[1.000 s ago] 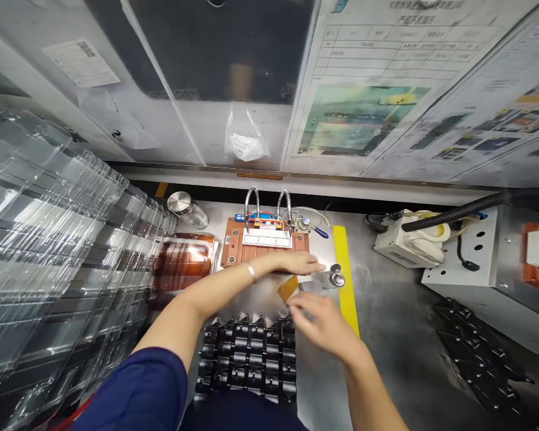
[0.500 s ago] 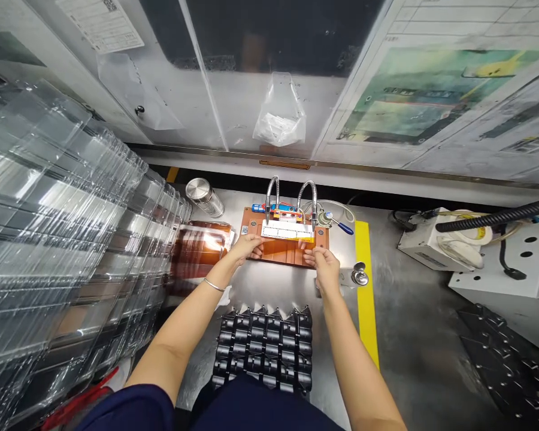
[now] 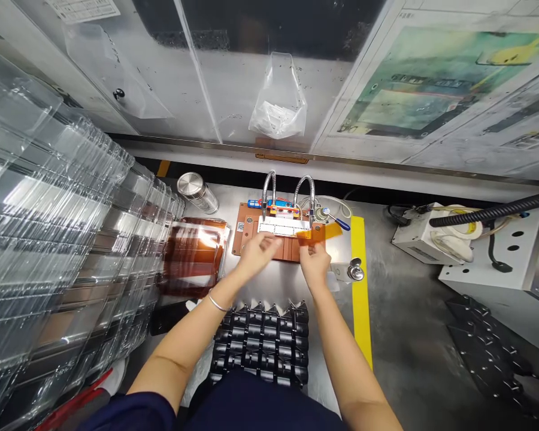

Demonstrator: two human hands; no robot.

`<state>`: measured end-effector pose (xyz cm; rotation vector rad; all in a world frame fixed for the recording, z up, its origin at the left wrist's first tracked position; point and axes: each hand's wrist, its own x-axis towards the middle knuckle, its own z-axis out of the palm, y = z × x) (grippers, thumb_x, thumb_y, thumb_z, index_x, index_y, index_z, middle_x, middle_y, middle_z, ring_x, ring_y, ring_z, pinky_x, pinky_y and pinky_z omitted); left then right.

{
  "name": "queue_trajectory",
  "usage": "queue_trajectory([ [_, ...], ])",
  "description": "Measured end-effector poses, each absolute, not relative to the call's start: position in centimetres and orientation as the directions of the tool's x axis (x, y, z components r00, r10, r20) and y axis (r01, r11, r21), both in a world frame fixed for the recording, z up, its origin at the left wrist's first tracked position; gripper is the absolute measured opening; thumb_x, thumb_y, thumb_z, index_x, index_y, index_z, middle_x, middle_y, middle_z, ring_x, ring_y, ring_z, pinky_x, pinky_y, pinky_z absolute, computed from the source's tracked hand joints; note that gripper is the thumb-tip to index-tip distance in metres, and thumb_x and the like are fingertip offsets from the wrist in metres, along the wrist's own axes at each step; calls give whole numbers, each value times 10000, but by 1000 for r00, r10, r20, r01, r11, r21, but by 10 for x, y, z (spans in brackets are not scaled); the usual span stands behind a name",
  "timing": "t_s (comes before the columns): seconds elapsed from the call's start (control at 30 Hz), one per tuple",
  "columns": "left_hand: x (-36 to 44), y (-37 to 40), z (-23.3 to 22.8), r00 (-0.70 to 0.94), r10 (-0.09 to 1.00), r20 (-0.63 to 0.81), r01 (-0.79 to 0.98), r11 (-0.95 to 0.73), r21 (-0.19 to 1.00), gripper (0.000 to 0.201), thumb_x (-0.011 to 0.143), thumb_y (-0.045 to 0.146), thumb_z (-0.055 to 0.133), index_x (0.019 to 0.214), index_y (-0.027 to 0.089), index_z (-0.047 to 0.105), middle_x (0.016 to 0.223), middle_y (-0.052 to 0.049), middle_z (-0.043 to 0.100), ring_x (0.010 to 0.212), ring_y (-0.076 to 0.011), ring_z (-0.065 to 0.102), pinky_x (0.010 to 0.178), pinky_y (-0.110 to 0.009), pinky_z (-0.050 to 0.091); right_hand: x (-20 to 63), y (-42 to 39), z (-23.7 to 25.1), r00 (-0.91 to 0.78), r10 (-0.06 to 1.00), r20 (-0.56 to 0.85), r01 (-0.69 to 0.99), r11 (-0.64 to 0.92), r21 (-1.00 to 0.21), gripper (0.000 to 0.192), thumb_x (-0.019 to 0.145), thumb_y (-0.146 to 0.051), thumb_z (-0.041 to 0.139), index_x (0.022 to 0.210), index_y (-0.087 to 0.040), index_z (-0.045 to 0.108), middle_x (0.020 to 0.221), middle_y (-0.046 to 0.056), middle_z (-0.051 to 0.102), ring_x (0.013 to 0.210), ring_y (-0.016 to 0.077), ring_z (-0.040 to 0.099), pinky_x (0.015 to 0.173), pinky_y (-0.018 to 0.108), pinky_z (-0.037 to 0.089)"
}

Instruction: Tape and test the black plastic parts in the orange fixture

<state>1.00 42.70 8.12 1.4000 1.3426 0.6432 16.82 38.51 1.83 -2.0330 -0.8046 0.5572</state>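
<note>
My right hand (image 3: 315, 263) is closed at the front right of a brown fixture block (image 3: 248, 230), pinching a thin amber film (image 3: 332, 232) that sticks out to the right. Part of the film overlaps the right end of a white strip with rows of small dark marks (image 3: 276, 228), which lies on the block. My left hand (image 3: 258, 254) is over the block's front left, thumb and fingers pressed together just below the strip; anything between them is hidden. Two bent metal hoses (image 3: 306, 182) point down at the strip's ends.
Left stand tall stacks of clear plastic trays (image 3: 72, 197), a stack of amber sheets (image 3: 193, 254) and a lidded jar (image 3: 200, 191). Black ribbed parts (image 3: 260, 341) lie in front of me. Right are a blue-handled lever (image 3: 342, 224), a metal dispenser (image 3: 354, 270), yellow tape (image 3: 360, 287) and white equipment (image 3: 440, 239).
The amber film, earlier spread between both hands along the block's front, now extends right from my right hand. My left hand has moved right, closer to my right hand.
</note>
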Motion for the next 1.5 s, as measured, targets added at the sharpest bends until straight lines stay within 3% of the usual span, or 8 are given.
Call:
queue_trajectory([
  [0.1,33,404,93,246,969,6,456,-121,881,487,716,359,688,1142,183,531,1145,-116,566,1058,-233,560,923,-365,466,162,391,31,649,761,-17,499,-442,-745,237,759,-360,515,785,-164,645,689,53,673,648,176,629,664,274,482],
  [0.27,40,417,85,-37,998,-48,525,60,849,616,733,346,680,1250,180,389,1254,-148,488,1199,-269,481,987,-401,411,154,396,40,648,758,73,636,-486,-599,216,780,-293,511,824,-149,666,723,70,680,688,185,628,674,271,454],
  [0.4,21,443,57,-118,977,-179,535,214,817,592,727,388,685,1198,162,408,1247,-162,495,1156,-263,520,926,-375,437,153,389,36,619,778,109,697,-481,-532,249,806,-274,478,873,-137,675,742,84,680,683,187,618,661,272,440],
  [0.73,17,453,46,1,962,-272,462,240,854,494,767,481,636,1135,171,526,1029,-75,634,765,-146,603,773,-288,456,139,387,35,453,874,175,852,-367,-373,278,846,-272,415,789,-134,649,688,91,638,628,175,560,588,254,368],
  [0.93,16,459,60,-55,973,-224,422,226,878,415,840,507,526,1076,170,569,984,-74,661,786,-161,605,776,-288,443,131,390,45,335,937,96,917,-301,-262,253,861,-224,412,797,-124,636,738,111,645,668,184,576,595,258,367],
  [1.13,9,458,75,-58,977,-203,528,203,825,382,768,486,630,1017,198,599,983,-63,673,866,-193,618,785,-287,434,118,402,64,201,978,-61,974,-206,-95,212,848,-178,445,877,-90,635,796,161,658,724,221,622,616,282,403],
  [1.27,5,460,72,-44,983,-179,490,178,853,319,852,481,514,957,196,614,956,-65,688,856,-185,635,801,-288,450,105,412,77,77,982,-175,997,-81,-19,245,846,-77,399,914,-55,633,815,203,657,789,268,648,644,322,433],
  [1.5,-10,475,53,-61,916,-396,298,395,869,178,807,324,620,884,165,593,751,-40,667,713,-167,666,643,-248,500,93,422,90,-2,972,-233,1000,8,25,262,824,-10,377,909,-21,625,795,233,650,796,289,661,647,331,429],
])
